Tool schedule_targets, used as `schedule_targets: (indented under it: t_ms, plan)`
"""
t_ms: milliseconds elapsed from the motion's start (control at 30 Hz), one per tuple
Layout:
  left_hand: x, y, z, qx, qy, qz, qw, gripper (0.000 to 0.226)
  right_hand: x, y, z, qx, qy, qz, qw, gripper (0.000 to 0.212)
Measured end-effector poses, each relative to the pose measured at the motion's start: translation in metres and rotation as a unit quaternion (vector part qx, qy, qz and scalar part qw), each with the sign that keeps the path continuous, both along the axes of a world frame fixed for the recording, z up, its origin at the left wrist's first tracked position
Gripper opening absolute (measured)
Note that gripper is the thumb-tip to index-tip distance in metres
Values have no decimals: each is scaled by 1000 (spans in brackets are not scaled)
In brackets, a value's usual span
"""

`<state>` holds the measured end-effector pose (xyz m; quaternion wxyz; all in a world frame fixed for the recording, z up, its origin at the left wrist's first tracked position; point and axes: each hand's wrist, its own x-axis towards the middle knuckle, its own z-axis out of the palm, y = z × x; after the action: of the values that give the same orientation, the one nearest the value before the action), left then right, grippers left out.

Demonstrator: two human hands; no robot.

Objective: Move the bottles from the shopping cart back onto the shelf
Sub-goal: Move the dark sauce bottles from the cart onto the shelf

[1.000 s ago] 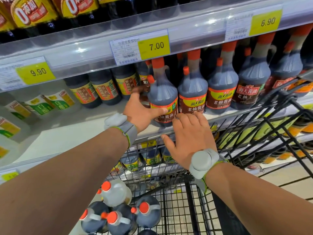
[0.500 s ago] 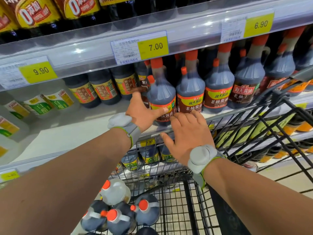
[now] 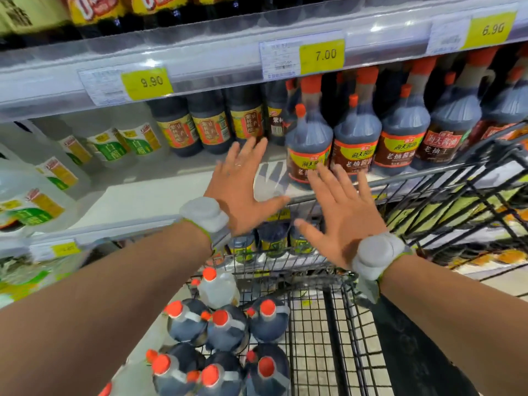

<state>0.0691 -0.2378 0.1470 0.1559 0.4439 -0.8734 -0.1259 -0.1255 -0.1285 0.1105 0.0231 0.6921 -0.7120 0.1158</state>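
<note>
A dark soy sauce bottle (image 3: 310, 147) with an orange cap stands on the white shelf (image 3: 160, 195), leftmost in a row of like bottles. My left hand (image 3: 243, 184) hovers just left of it with fingers spread, holding nothing. My right hand (image 3: 340, 207) is spread flat in front of the bottle's lower label, apart from it or barely touching; I cannot tell which. Below, the black wire shopping cart (image 3: 328, 324) holds several dark orange-capped bottles (image 3: 225, 324) and a clear bottle (image 3: 217, 287).
Smaller dark bottles (image 3: 208, 127) stand at the shelf's back, white vinegar jugs (image 3: 37, 195) to the left. Bare shelf lies between the jugs and the soy bottles. The cart's raised front frame (image 3: 471, 172) crosses the right side. Yellow price tags (image 3: 321, 55) line the upper shelf edge.
My left hand has let go of the bottle on the shelf and opened. Both hands have spread and drawn back slightly. The camera has swung to the left.
</note>
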Motion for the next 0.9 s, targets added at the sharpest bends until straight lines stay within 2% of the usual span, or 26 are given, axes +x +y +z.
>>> schedule_targets:
  t_ms: [67, 167, 533, 633, 900]
  plan:
    - [14, 9, -3, -64, -57, -26, 996, 106, 11, 15, -5, 17, 16, 33, 999, 91]
    - [33, 22, -14, -100, -98, -52, 989, 104, 18, 31, -16, 35, 18, 71, 997, 92]
    - [86, 61, -67, -28, -152, -124, 980, 105, 73, 61, -60, 135, -36, 68, 988, 90]
    - [90, 73, -80, 1, -142, -125, 982, 105, 81, 64, -75, 195, -56, 77, 976, 85]
    - [95, 97, -111, 69, -130, -138, 979, 106, 95, 62, -113, 248, -90, 88, 961, 76]
